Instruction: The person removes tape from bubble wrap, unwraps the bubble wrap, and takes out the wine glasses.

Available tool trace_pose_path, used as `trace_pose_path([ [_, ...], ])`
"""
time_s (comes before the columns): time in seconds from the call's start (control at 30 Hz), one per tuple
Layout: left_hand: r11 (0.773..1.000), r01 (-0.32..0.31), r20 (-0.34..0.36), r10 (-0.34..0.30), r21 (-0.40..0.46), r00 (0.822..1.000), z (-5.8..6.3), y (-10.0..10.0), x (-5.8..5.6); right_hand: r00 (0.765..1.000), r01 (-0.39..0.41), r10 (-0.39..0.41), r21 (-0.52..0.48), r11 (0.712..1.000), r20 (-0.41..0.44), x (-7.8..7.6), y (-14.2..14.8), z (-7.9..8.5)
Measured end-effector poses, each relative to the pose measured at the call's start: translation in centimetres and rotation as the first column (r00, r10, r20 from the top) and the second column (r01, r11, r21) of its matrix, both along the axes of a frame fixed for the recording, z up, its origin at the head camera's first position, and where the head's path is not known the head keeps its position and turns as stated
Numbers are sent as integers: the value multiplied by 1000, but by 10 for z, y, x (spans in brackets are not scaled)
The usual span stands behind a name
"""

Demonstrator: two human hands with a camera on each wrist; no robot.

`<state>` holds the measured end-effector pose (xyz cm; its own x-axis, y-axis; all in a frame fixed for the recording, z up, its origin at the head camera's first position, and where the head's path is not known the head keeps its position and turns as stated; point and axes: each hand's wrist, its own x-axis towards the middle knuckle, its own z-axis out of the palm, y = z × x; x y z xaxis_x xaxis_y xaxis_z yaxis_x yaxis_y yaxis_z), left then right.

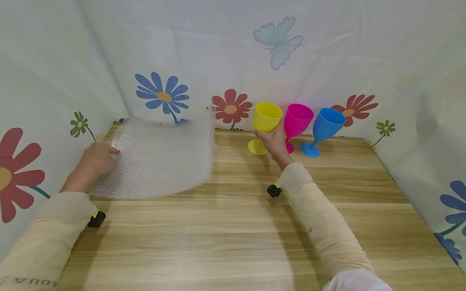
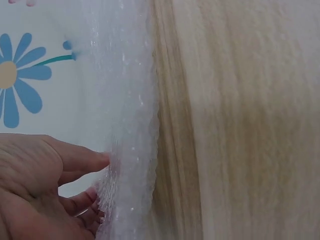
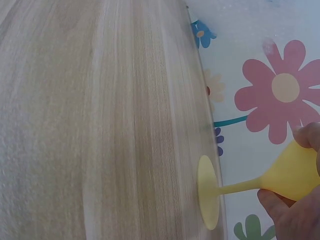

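Observation:
A yellow plastic goblet (image 1: 267,116) stands upright near the back edge of the table. My right hand (image 1: 275,141) grips the lower part of its bowl, and the right wrist view shows the thumb and fingers round the goblet (image 3: 292,175) above its stem. Close by on the right are a magenta goblet (image 1: 298,119) and a blue goblet (image 1: 327,124), both upright. At the left lies a sheet of clear bubble wrap (image 1: 164,161). Its left edge is pinched by my left hand (image 1: 96,161); in the left wrist view, thumb and fingers meet at the bubble wrap (image 2: 132,115).
The wood-grain table (image 1: 204,242) runs back to a white cloth (image 1: 204,52) printed with flowers and a butterfly. Similar cloth hangs along the left and right sides. A small black device (image 1: 96,219) sits at my left wrist, another black device (image 1: 274,190) at my right.

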<state>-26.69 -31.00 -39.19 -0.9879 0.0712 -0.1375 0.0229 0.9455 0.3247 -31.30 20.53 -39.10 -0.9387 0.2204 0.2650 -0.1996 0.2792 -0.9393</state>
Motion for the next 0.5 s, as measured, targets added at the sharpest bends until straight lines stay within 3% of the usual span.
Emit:
trace_pose_path([
  [0.13,1000,12,17,-12,-28,1000,1,0,1,1000,0,0,-2,1000,0,1,0,1],
  [0.5,999,-31,35,32,-37,999,3,4,9,1000,-5,5,4,1000,21,1,0,1],
])
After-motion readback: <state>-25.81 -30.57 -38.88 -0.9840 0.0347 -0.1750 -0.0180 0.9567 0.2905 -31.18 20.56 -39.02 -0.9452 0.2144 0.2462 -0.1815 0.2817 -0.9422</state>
